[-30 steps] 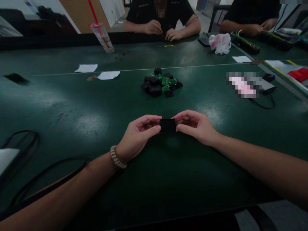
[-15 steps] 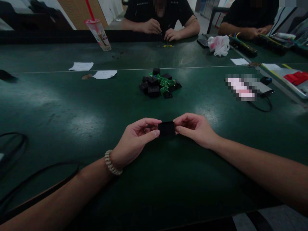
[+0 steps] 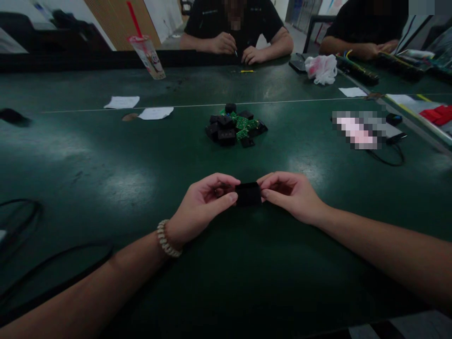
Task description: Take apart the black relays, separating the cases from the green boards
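Observation:
A small black plastic case [image 3: 248, 194] is held between my two hands just above the green table, its darker top edge tilted toward me. My left hand [image 3: 208, 197] pinches its left end with thumb and fingers; a beaded bracelet circles that wrist. At the opposite end, my right hand [image 3: 291, 194] grips the case between thumb and fingertips. What lies inside the case is too dark to make out. Farther out on the table is a pile of black cases [image 3: 226, 135] mixed with several green circuit boards [image 3: 243, 123].
Paper slips [image 3: 155, 113] and a plastic cup [image 3: 150, 59] with a red straw stand to the far left. At right are a blurred-out phone-like item [image 3: 356, 132] with a cable and a crumpled plastic bag [image 3: 321, 69]. Black cables [image 3: 70, 252] lie at left. Two people sit opposite.
The case has tilted a little in my hands, so its front side shows more. Both hands keep hold of it; the whole view has shifted slightly.

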The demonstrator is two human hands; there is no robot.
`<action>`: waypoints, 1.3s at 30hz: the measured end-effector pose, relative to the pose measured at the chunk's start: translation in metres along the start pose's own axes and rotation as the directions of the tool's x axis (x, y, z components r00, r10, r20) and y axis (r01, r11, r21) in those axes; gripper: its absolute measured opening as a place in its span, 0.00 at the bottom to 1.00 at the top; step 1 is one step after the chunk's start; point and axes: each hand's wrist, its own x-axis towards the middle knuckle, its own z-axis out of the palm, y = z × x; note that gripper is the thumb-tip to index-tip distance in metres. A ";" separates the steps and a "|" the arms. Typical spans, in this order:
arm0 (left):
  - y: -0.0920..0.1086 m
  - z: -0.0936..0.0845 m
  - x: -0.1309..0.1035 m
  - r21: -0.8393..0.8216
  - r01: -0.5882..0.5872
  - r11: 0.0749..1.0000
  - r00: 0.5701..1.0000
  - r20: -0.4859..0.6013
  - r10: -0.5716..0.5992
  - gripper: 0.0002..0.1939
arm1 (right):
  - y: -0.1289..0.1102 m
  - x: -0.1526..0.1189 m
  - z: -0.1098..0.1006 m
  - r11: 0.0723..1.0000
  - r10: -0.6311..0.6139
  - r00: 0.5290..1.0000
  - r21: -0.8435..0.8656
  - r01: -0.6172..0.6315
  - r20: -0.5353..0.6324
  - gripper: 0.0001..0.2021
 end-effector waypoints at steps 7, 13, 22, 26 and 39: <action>0.003 -0.001 0.001 -0.031 0.019 0.999 0.999 0.031 -0.018 0.12 | 0.002 0.001 -0.005 1.000 0.010 0.999 -0.004 -0.010 0.044 0.05; 0.001 -0.001 0.000 -0.015 0.020 1.000 1.000 0.019 -0.020 0.10 | 0.002 0.001 -0.005 1.000 0.009 0.998 -0.016 -0.008 0.062 0.10; 0.001 0.000 0.002 0.004 0.016 1.000 1.000 0.013 -0.016 0.11 | 0.001 0.000 -0.005 0.999 -0.005 0.998 -0.032 0.007 0.070 0.10; 0.001 0.000 0.001 0.003 0.027 1.000 1.000 -0.004 -0.027 0.12 | 0.001 0.000 -0.004 1.000 -0.019 0.998 0.000 0.019 0.064 0.09; 0.003 0.001 0.001 -0.027 0.029 0.999 0.999 0.019 -0.029 0.11 | -0.002 -0.001 -0.001 1.000 -0.009 0.999 0.009 0.008 0.053 0.09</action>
